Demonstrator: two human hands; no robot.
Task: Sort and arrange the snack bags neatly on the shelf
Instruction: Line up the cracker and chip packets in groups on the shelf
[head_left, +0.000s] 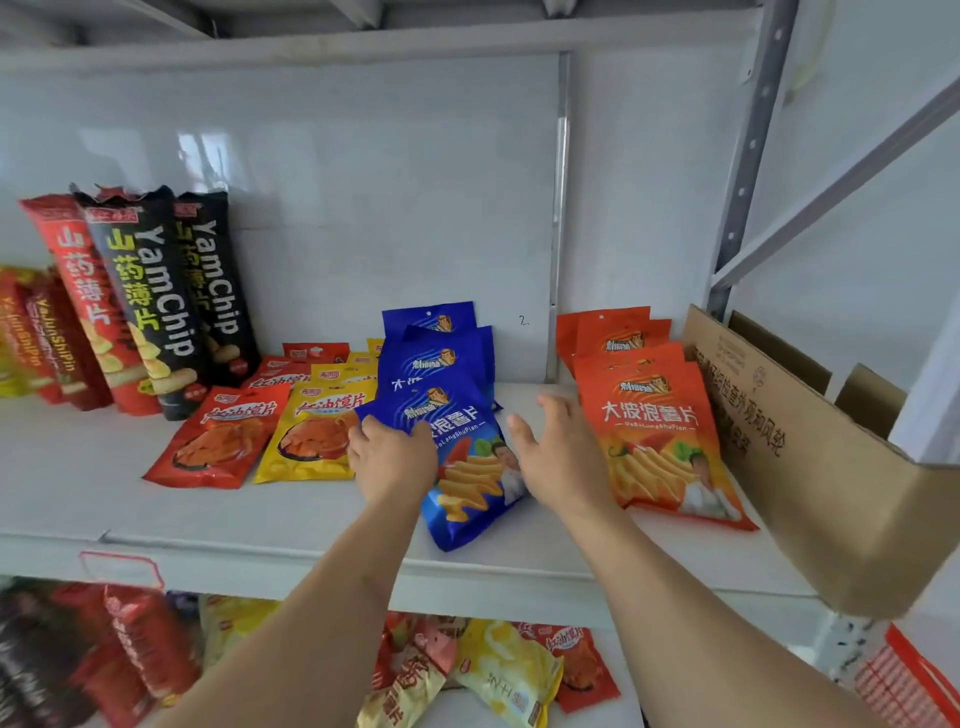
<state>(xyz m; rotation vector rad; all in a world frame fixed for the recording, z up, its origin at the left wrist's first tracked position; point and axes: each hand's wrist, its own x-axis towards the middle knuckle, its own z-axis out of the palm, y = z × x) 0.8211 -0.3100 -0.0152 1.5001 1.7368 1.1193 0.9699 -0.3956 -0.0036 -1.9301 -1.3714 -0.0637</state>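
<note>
in the head view we see a white shelf (78, 467) with snack bags on it. our left hand (392, 457) lies on the front blue bag (467, 467), on its far left part; the fingers bend over the bag's surface and the thumb touches it, but we cannot tell if it really grips the bag or only presses it. this blue bag lies flat and turned a little, with its near corner close to the front edge of the shelf. behind it, more blue bags (436, 348) stand in a row toward the back wall.

our right hand (556, 447) is held in the air just right of the front blue bag, fingers straight and spread, holding nothing. it is between the blue bag and the orange bags (654, 431), which lie overlapped in a row at the right. a cardboard box (831, 478) stands just right of the orange bags.

left of the blue row lie a yellow bag (311, 436) and a red bag (218, 441), with more of the same behind them. far left, tall black yam chip bags (156, 301) lean against each other. on the lower shelf (519, 587) mixed bags (493, 670) lie in disorder.
</note>
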